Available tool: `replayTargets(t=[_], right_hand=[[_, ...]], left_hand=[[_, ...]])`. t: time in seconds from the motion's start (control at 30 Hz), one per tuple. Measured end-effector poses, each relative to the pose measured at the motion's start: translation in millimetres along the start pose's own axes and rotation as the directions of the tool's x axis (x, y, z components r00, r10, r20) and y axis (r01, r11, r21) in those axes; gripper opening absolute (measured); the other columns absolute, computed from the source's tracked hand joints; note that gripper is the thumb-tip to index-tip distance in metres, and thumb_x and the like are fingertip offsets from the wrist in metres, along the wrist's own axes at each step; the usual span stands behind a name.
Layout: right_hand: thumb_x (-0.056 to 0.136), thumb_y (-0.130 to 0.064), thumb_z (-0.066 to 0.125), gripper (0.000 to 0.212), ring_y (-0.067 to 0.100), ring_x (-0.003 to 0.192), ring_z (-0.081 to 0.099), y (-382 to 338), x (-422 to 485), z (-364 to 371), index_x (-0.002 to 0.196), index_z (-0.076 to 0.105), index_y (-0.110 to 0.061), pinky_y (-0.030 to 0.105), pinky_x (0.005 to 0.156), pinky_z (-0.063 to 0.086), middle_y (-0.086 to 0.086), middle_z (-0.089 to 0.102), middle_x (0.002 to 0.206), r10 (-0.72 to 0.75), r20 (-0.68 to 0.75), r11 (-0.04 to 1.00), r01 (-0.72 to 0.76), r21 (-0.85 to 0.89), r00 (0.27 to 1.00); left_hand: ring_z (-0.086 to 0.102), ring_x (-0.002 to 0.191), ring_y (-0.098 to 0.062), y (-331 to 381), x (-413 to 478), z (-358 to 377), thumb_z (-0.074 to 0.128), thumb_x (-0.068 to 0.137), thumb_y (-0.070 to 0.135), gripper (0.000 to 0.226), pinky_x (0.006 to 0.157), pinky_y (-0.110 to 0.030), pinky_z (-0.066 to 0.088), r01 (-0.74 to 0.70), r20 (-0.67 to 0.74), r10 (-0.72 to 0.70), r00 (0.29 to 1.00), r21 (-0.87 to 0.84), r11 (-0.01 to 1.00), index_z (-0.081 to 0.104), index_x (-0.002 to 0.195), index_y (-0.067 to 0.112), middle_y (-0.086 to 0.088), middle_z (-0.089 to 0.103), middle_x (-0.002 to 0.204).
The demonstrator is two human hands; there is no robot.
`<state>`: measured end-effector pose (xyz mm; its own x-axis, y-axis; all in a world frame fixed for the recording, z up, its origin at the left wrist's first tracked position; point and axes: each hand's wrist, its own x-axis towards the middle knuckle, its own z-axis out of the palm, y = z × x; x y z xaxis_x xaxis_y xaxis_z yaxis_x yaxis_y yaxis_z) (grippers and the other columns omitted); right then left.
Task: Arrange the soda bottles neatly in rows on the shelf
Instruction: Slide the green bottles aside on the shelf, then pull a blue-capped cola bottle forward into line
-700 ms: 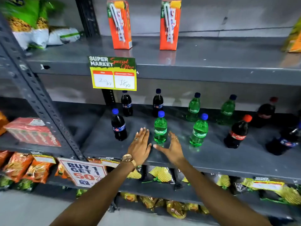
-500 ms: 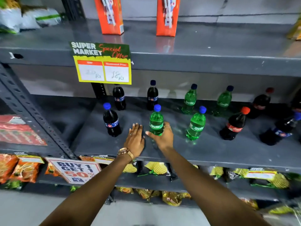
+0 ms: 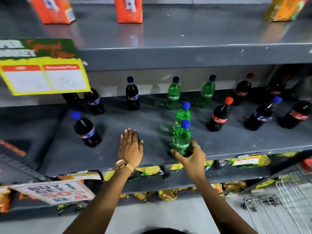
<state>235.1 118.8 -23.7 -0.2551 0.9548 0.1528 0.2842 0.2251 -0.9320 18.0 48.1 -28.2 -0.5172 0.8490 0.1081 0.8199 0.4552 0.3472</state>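
Soda bottles stand scattered on the grey middle shelf (image 3: pixel 236 141). My right hand (image 3: pixel 192 155) grips the base of a green Sprite bottle (image 3: pixel 181 137) near the shelf's front edge. A second green bottle (image 3: pixel 184 112) stands right behind it. My left hand (image 3: pixel 130 146), with a gold watch on the wrist, lies flat and open on the shelf to the left. A dark blue-capped bottle (image 3: pixel 86 130) stands further left. Two more green bottles (image 3: pixel 173 93) (image 3: pixel 206 92) and dark bottles (image 3: pixel 132 94) line the back. A red-capped cola bottle (image 3: pixel 219 115) stands to the right.
A yellow price sign (image 3: pixel 43 75) hangs from the upper shelf at left. Orange cartons (image 3: pixel 129 10) stand on the top shelf. Snack bags (image 3: pixel 167 194) fill the shelves below. A wire basket (image 3: pixel 283 205) sits at lower right. More dark bottles (image 3: pixel 260 115) (image 3: pixel 297 115) crowd the right end.
My right hand has closed on the front green bottle and drawn it right, in front of the second green bottle. The left hand stays flat on the shelf. The view has moved closer.
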Motion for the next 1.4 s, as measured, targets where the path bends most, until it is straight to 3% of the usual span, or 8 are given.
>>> replayTargets(t=[0.37,0.5,0.67,0.83,0.93,1.07,1.23,1.4], right_hand=[[0.072,-0.022,0.081,0.036,0.024,0.082,0.067,47,61,-126,0.1,0.059,-0.015,0.039,0.074,0.055,0.008,0.07,0.089,0.112,-0.342,0.991,-0.132,-0.035,0.933],[0.073,-0.02,0.079,0.039,0.015,0.082,0.066,55,88,-143,0.106,0.058,-0.019,0.03,0.074,0.05,0.002,0.068,0.091,0.114,-0.305,0.992,-0.124,-0.012,0.946],[0.074,-0.025,0.08,0.048,0.022,0.096,0.066,61,108,-150,0.114,0.056,-0.014,0.039,0.086,0.054,0.008,0.07,0.105,0.091,-0.173,0.996,-0.093,-0.002,0.981],[0.069,-0.035,0.081,0.055,0.004,0.096,0.065,71,104,-162,0.115,0.058,-0.015,0.017,0.084,0.051,-0.007,0.066,0.104,0.043,-0.28,0.993,-0.01,0.116,0.959],[0.071,-0.043,0.077,0.059,0.019,0.102,0.055,80,113,-181,0.114,0.052,-0.01,0.035,0.093,0.048,0.005,0.055,0.109,0.047,-0.518,0.995,0.007,0.102,0.854],[0.065,-0.026,0.086,0.09,0.03,0.126,0.046,94,151,-209,0.136,0.037,-0.002,0.043,0.11,0.037,0.017,0.045,0.137,0.176,-0.502,0.984,-0.172,0.055,0.847],[0.064,-0.027,0.087,0.052,0.03,0.101,0.063,99,171,-218,0.104,0.056,-0.015,0.038,0.087,0.05,0.012,0.067,0.107,0.176,-0.4,0.979,-0.203,-0.026,0.9],[0.069,-0.022,0.083,0.05,0.032,0.098,0.062,94,141,-209,0.11,0.059,-0.006,0.039,0.087,0.05,0.018,0.067,0.106,0.178,-0.471,0.981,-0.195,0.014,0.864]], left_hand=[[0.014,0.146,-0.034,32,5,10,0.035,0.097,0.025,0.052,0.121,-0.047,0.006,0.205,-0.059,-0.203,0.977,0.023,0.978,0.028,0.143,0.001,-0.02,0.022,0.155],[0.014,0.146,-0.034,39,4,9,0.034,0.097,0.023,0.052,0.121,-0.047,0.005,0.231,-0.062,-0.228,0.972,0.038,0.972,0.027,0.143,0.001,-0.02,0.022,0.155],[0.014,0.146,-0.034,42,3,7,0.035,0.097,0.022,0.051,0.121,-0.047,0.006,0.234,-0.058,-0.231,0.971,0.051,0.971,0.028,0.143,0.001,-0.021,0.022,0.155],[0.014,0.146,-0.033,42,2,6,0.035,0.098,0.022,0.05,0.121,-0.046,0.004,0.235,-0.06,-0.232,0.971,0.041,0.971,0.027,0.143,0.001,-0.02,0.022,0.155],[0.014,0.146,-0.033,43,2,7,0.036,0.097,0.022,0.05,0.121,-0.046,0.004,0.238,-0.068,-0.235,0.97,0.039,0.971,0.028,0.143,0.002,-0.019,0.023,0.155],[0.013,0.146,-0.032,42,1,8,0.035,0.098,0.023,0.051,0.121,-0.045,0.004,0.254,-0.046,-0.252,0.967,0.045,0.966,0.027,0.144,0.004,-0.018,0.02,0.156],[0.011,0.147,-0.03,43,2,6,0.034,0.098,0.025,0.051,0.122,-0.044,0.003,0.254,-0.056,-0.251,0.966,0.042,0.966,0.025,0.145,0.005,-0.016,0.019,0.157],[0.011,0.147,-0.03,43,1,6,0.033,0.098,0.025,0.052,0.122,-0.044,0.003,0.243,-0.05,-0.241,0.969,0.048,0.969,0.024,0.145,0.006,-0.016,0.018,0.157]])
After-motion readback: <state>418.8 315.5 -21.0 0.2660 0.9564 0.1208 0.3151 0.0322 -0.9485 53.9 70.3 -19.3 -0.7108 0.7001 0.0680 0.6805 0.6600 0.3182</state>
